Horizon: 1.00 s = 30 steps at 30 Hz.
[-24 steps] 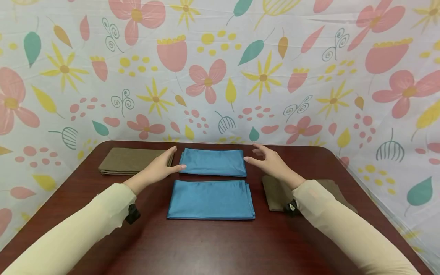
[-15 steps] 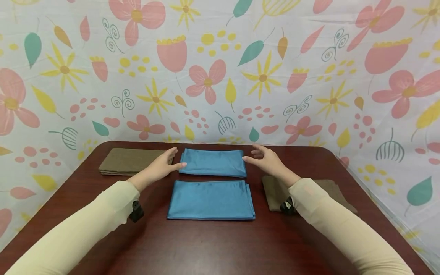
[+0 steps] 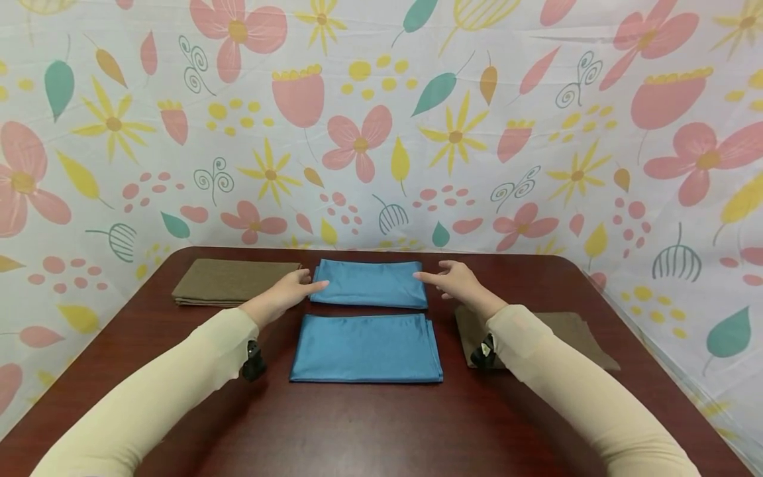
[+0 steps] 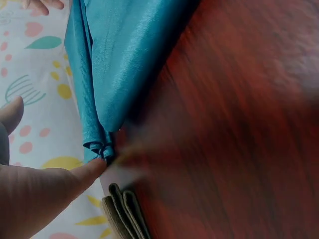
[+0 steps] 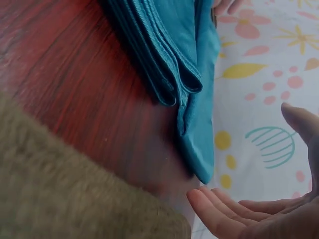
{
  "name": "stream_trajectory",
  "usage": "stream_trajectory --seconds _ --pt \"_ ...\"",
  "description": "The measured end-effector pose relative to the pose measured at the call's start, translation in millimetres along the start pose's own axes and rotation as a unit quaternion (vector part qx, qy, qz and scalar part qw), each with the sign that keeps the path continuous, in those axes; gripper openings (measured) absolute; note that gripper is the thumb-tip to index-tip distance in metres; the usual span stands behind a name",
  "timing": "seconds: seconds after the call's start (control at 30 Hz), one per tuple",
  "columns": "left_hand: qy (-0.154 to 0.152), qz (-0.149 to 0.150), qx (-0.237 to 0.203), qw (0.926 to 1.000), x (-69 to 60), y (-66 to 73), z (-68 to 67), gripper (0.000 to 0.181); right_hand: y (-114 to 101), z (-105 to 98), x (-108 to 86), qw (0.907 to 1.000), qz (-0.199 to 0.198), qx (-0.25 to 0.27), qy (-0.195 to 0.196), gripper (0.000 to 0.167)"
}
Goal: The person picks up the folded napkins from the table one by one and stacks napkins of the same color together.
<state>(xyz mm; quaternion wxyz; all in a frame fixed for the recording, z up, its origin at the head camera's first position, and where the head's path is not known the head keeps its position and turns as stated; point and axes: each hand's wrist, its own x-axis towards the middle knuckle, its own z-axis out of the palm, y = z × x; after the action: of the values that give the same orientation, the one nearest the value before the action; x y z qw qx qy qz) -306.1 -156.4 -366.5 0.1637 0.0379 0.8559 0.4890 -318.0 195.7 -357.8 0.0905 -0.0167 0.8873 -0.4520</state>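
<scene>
The left hand (image 3: 289,290) and right hand (image 3: 457,281), thumbs wide of fingers, are bracketing the far blue cloth (image 3: 366,283), a sheeny folded rectangle. The near blue cloth (image 3: 365,350) is lying before it; matte left brown cloth (image 3: 229,281) and fuzzy right brown cloth (image 3: 571,336) are flanking them.

The person wore a long, plain cream fabric sleeve (image 3: 173,381) on the left arm and a matching cream fabric sleeve (image 3: 569,377) on the right, both creased toward the elbow. A small black device (image 3: 253,364) sat beneath the left cuff, a second black device (image 3: 483,356) beneath the right.
</scene>
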Motion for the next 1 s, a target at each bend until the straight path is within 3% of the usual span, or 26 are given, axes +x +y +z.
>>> stream_trajectory --seconds 0.13,0.3,0.5,0.67,1.0 --pt "0.002 -0.014 -0.002 0.9999 6.8 0.2 0.9 0.08 -2 5 6.7 0.999 0.017 0.04 -0.012 0.085" --pt "0.009 -0.022 -0.001 0.9997 11.5 1.3 1.9 0.077 -2 11 17.0 0.9978 0.036 0.052 -0.017 0.062" --pt "0.031 -0.03 0.003 0.999 13.5 6.2 1.8 0.07 1 17 27.3 0.9937 0.066 0.088 -0.022 0.051" --pt "0.039 -0.04 -0.024 0.9981 17.9 7.1 2.5 0.065 3 20 34.7 0.99 0.085 0.108 -0.03 0.047" --pt "0.008 -0.055 -0.102 0.9932 33.6 2.2 2.3 0.062 9 15 47.2 0.9833 0.128 0.123 -0.04 0.055"
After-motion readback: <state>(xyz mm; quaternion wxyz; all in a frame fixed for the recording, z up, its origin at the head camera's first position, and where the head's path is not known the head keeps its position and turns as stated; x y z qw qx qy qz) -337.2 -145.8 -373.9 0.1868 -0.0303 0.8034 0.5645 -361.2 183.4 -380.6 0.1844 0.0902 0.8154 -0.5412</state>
